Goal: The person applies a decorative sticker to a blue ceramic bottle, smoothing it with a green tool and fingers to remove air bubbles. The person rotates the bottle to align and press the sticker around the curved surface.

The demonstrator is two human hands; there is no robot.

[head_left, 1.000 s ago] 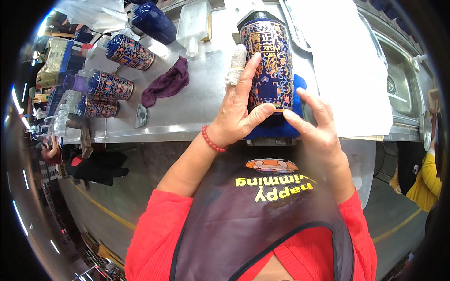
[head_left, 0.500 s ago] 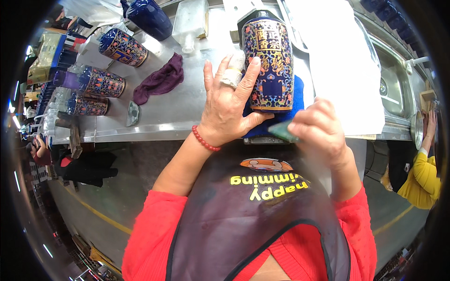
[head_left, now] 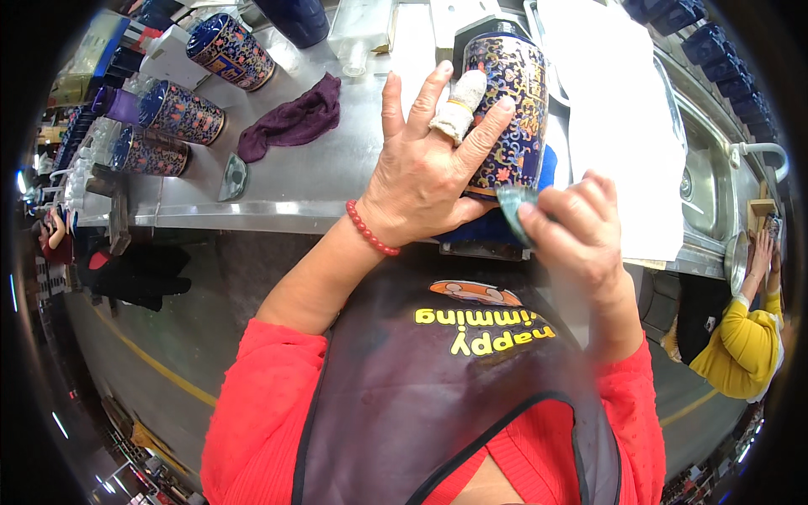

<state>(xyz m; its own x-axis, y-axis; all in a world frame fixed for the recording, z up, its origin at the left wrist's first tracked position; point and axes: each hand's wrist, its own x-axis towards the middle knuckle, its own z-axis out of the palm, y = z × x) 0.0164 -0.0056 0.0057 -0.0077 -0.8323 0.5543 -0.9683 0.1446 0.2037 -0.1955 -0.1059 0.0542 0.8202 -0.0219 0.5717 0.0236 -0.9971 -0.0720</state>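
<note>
A dark blue bottle [head_left: 520,118] with a colourful floral pattern and gold details lies on its side on a blue cloth [head_left: 550,162]. My left hand [head_left: 421,172] rests against its left side with fingers spread, the thumb near its base. A whitish wrap with a yellow band covers one finger [head_left: 459,108]. Pinched in my right hand [head_left: 581,227] is a flat, translucent green piece [head_left: 513,212], its kind unclear. Its tip is at the bottle's near end and seems to touch it.
Left on the metal table [head_left: 278,210] are a purple cloth [head_left: 295,118], another green piece [head_left: 235,178] and several patterned bottles [head_left: 231,55]. A clear bottle [head_left: 358,38] lies behind. White sheet [head_left: 623,143] and sink [head_left: 699,194] are right; a person in yellow [head_left: 741,349] works beyond.
The bottle has turned about its long axis, so its gold front has rolled out of full view. My right hand has brought the green piece up to the bottle's base.
</note>
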